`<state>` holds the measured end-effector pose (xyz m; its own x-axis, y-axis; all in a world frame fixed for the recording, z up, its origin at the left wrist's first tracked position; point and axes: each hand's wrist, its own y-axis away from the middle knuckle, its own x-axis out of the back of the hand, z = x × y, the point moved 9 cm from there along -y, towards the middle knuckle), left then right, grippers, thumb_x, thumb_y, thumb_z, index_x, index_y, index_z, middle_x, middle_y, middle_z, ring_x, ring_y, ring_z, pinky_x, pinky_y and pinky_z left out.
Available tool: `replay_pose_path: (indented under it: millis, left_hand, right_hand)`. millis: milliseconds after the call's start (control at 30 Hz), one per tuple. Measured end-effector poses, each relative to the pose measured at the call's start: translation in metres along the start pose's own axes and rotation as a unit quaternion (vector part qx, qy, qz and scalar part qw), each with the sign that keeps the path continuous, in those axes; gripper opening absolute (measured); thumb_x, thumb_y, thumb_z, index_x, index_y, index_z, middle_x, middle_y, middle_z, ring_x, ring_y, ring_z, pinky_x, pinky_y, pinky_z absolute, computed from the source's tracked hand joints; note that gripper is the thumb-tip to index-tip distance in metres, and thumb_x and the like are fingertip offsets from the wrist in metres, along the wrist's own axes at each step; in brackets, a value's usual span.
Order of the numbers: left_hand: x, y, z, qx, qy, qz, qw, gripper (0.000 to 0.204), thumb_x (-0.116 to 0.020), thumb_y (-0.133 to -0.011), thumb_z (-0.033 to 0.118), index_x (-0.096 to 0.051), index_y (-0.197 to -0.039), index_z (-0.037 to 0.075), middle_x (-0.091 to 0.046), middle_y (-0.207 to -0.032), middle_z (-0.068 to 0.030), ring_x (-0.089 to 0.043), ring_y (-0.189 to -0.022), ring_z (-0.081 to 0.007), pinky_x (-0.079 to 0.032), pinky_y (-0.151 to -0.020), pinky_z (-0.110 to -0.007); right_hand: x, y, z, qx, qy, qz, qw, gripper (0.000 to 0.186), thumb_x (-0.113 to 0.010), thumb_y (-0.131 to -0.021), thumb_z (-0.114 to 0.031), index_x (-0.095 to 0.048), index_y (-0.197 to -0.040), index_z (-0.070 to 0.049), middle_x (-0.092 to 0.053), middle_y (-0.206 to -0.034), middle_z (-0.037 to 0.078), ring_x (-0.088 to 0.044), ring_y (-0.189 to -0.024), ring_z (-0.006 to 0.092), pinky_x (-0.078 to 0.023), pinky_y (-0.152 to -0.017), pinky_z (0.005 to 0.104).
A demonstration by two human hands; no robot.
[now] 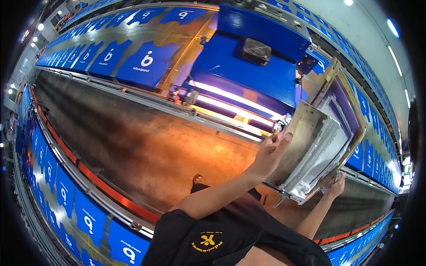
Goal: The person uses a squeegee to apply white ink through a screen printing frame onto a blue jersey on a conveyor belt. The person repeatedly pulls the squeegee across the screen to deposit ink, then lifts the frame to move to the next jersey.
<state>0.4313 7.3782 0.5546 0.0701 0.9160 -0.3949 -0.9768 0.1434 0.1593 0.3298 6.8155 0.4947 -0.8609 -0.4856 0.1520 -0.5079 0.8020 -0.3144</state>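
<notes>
A screen printing frame (335, 75) is held tilted in front of me, to the right of the blue machine. It has purple mesh (342, 104), and thick white ink (306, 166) is smeared along its near part. A bare metal panel (296, 146) forms its left side. My left hand (271, 155) is closed on that panel's edge, thumb on its face and fingers mostly hidden behind. My right hand (335, 186) grips the frame's lower right edge, its fingers partly out of sight.
A blue dryer-like machine (248, 66) with glowing lamps (230, 99) straddles the far table rail (146, 99). Blue printed shirt pieces (146, 64) lie in rows there. Behind me runs another table with an orange-red rail (106, 188) and more blue pieces (91, 217). A concrete aisle (146, 146) lies between.
</notes>
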Motion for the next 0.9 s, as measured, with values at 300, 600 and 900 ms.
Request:
replay_pose_path:
  millis: [300, 600, 900]
  left_hand:
    - [0.147, 0.052, 0.109, 0.029, 0.115, 0.069, 0.99, 0.069, -0.05, -0.111, 0.06, -0.061, -0.134, -0.005, -0.067, -0.122, -0.0057, -0.062, -0.109, -0.0094, -0.05, -0.094, -0.027]
    - [0.322, -0.021, 0.171, -0.033, 0.175, 0.191, 0.965, 0.089, -0.053, -0.105, 0.069, -0.033, -0.166, 0.008, -0.044, -0.165, -0.0142, -0.044, -0.151, -0.0309, -0.036, -0.125, -0.046]
    - [0.511, -0.023, 0.255, -0.12, 0.069, 0.307, 0.942, 0.097, -0.044, -0.104, 0.075, -0.017, -0.172, 0.011, -0.023, -0.176, -0.0142, -0.029, -0.16, -0.037, -0.026, -0.131, -0.053]
  right_hand:
    - [-0.114, 0.121, -0.166, -0.111, -0.073, -0.082, 0.988, 0.037, -0.066, -0.107, -0.036, -0.073, -0.129, -0.007, -0.068, -0.097, 0.0, -0.054, -0.07, 0.0024, -0.041, -0.057, 0.0165]
    - [-0.352, 0.206, -0.253, -0.167, -0.271, -0.202, 0.926, 0.042, -0.059, -0.111, -0.03, -0.063, -0.142, -0.001, -0.062, -0.09, -0.006, -0.046, -0.064, 0.0005, -0.031, -0.048, 0.0159]
    - [-0.638, 0.345, -0.287, -0.121, -0.25, -0.365, 0.889, 0.046, -0.074, -0.102, -0.036, -0.068, -0.133, -0.003, -0.067, -0.088, 0.001, -0.061, -0.077, 0.0134, -0.05, -0.068, 0.031]
